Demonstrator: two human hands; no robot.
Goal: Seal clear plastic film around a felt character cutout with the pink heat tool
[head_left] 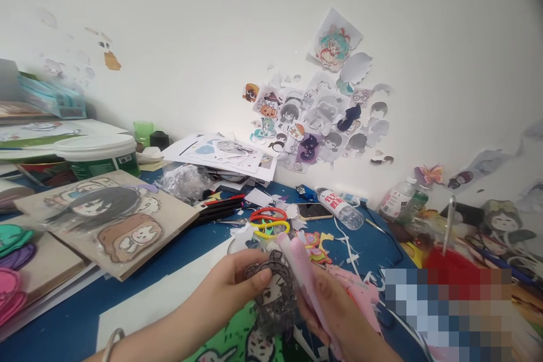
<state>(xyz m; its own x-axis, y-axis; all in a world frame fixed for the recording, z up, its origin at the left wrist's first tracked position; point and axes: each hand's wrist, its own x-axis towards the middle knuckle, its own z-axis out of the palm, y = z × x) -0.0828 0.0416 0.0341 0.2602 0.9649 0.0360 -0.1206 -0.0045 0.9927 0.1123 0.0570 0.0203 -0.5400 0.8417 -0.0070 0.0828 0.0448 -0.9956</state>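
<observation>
My left hand (231, 288) pinches a cartoon figure cutout (271, 291) in dark grey and black, with a clear plastic layer around it. In my right hand (339, 305) is a pink tool (303, 271) with two long, round-ended arms; its ends are beside the cutout's right edge. I cannot tell whether the arms touch the cutout. Beneath both hands lies a green sheet (231, 328) with drawn figures. Behind my right hand is another pink object (360, 288), partly hidden.
Scissors with red (268, 215) and yellow handles (271, 230) lie ahead among paper scraps, near a phone (314, 211) and a plastic bottle (339, 208). At left, a board (169, 212) bears large cutouts, before a white-lidded tub (99, 150). A red container (449, 266) stands right.
</observation>
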